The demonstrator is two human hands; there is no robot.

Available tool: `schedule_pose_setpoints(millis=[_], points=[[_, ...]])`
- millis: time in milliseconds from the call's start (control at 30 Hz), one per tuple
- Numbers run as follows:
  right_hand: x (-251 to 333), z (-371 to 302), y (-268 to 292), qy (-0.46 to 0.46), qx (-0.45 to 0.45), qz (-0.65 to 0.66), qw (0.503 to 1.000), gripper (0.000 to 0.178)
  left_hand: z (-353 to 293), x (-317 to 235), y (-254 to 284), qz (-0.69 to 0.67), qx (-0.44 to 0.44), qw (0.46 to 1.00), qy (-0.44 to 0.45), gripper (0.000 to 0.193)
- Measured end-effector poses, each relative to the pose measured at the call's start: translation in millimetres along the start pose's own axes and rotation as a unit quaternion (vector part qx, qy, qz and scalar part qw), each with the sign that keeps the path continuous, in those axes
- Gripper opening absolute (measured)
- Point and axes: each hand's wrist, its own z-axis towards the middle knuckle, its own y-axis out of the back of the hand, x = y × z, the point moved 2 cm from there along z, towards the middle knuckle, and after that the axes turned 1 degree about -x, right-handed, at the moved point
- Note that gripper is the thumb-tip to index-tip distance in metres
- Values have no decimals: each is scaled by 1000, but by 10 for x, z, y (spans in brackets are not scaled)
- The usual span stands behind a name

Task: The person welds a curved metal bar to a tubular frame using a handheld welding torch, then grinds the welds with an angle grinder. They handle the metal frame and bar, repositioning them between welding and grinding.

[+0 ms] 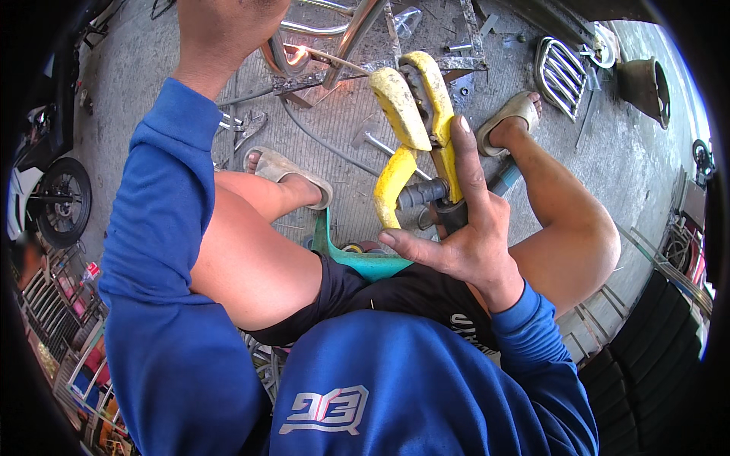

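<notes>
My right hand (pixel 479 235) grips a worn yellow welding electrode holder (pixel 399 114) by its dark handle. Thumb and forefinger stretch along its sides, while the other fingers are mostly hidden. A thin welding rod (pixel 338 63) runs from the holder's jaws up and left to an orange glowing spot (pixel 299 55) on a bent, shiny metal tube (pixel 280 57). Raised at the top left, my left hand (pixel 228 34) is cut off by the picture's edge, so its fingers do not show. It is near the tubular metalwork.
A rusty metal frame (pixel 456 67) lies beneath the tubes. Pliers (pixel 249 125), a hammer (pixel 388 148) and a grey cable (pixel 312 133) lie on the concrete between my feet. To the right are a slatted metal rack (pixel 561 80) and a brown pot (pixel 645 87). A motorcycle wheel (pixel 65 201) stands left.
</notes>
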Motion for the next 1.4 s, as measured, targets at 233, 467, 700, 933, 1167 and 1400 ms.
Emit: schedule_pose_setpoints(millis=[233, 467, 700, 933, 1167, 1400], points=[[-10, 19, -10, 2, -5, -1, 1000, 128, 12, -71, 10, 4, 23, 999, 29, 48], [-5, 15, -5, -57, 28, 19, 998, 129, -47, -58, -64, -7, -11, 994, 109, 45], [-12, 19, -23, -26, 8, 26, 999, 127, -28, 93, -64, -123, 25, 990, 69, 46], [-31, 21, 9, -17, -5, 14, 1000, 128, -17, -81, -35, -70, 15, 997, 21, 51], [-66, 56, 67, 15, -26, -14, 999, 132, 32, -93, -35, 10, -5, 1000, -12, 55], [-54, 69, 52, 3, -19, 6, 1000, 131, 36, -19, -37, -2, 3, 1000, 16, 50]])
